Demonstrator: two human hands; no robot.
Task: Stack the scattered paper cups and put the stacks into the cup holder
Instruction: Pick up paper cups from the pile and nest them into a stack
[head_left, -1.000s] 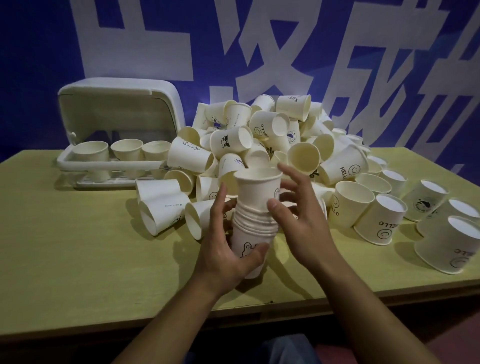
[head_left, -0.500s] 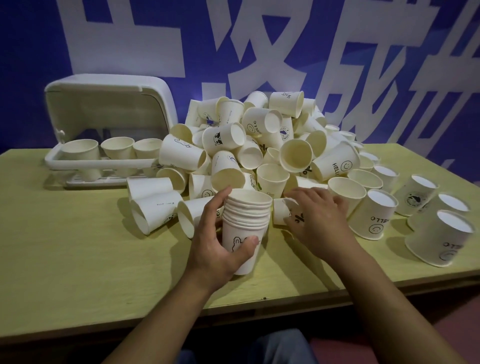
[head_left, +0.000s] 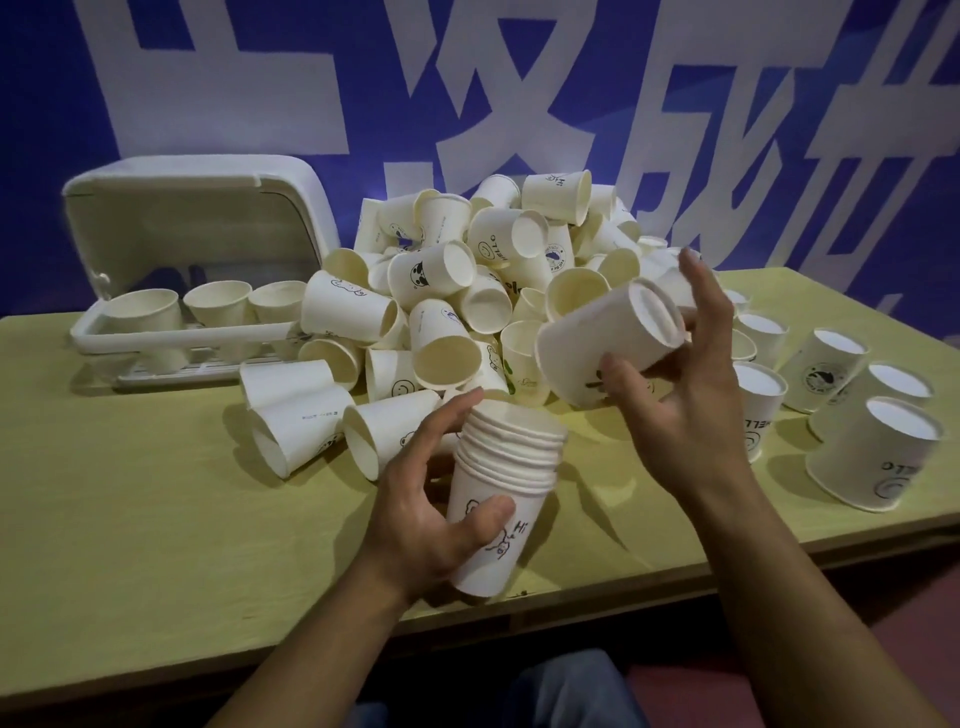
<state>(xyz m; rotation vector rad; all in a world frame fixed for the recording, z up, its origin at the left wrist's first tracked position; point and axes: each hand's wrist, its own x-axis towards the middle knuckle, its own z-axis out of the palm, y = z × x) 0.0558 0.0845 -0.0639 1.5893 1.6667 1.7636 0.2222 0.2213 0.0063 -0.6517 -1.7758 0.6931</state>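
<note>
My left hand (head_left: 423, 512) grips a stack of several nested white paper cups (head_left: 501, 499), upright just above the table's front edge. My right hand (head_left: 691, 384) holds a single paper cup (head_left: 597, 345) on its side, above and to the right of the stack, its base facing me. A big heap of loose cups (head_left: 467, 291) lies behind both hands. The white cup holder (head_left: 171, 332) stands at the back left with its lid raised, and three cup stacks sit in it.
Several upside-down cups (head_left: 872, 457) stand on the right side of the yellow-green table (head_left: 130, 519). A few cups (head_left: 296, 410) lie on their sides left of the stack. A blue wall with white characters rises behind the table.
My right hand has picked a cup out of the heap and lifted it above and to the right of the stack. My left hand keeps its hold on the stack.
</note>
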